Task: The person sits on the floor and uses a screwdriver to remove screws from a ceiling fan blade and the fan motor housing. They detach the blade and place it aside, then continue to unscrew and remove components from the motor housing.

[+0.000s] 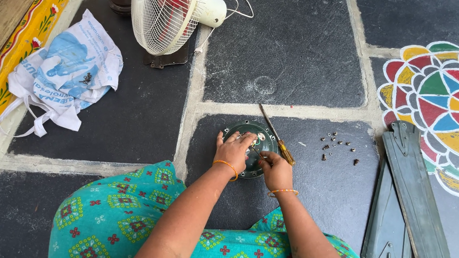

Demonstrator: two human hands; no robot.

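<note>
Head view: our left hand (233, 150) lies flat, fingers spread, on the round dark-green motor housing (250, 147), which sits on the slate floor (132, 116) under both hands. Our right hand (276, 170), at the housing's 4 o'clock edge, pinches a thin tool (258, 153) pointing into it. Screwdriver (277, 136) at its 2 o'clock; loose screws (337, 145) at 3 o'clock, apart.
</note>
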